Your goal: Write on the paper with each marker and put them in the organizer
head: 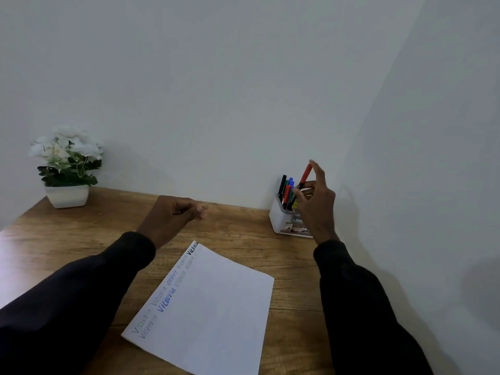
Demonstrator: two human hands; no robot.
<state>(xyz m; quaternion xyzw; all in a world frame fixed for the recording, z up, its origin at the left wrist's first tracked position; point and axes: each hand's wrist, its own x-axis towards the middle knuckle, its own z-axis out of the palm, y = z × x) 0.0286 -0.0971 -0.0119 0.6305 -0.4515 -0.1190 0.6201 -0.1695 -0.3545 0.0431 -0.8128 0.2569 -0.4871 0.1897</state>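
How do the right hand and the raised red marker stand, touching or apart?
Touching. The head view shows the right hand pinching the raised red marker near its lower end, above the organizer.

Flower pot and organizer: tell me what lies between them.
Head view: the left hand, fingers loosely curled, is between the flower pot and the organizer; the rest is bare desk.

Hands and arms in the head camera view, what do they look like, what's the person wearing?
The left sleeve and right sleeve are long, plain and dark, nearly black, with no visible markings, and end at the wrists. The left hand and right hand are bare, with no gloves.
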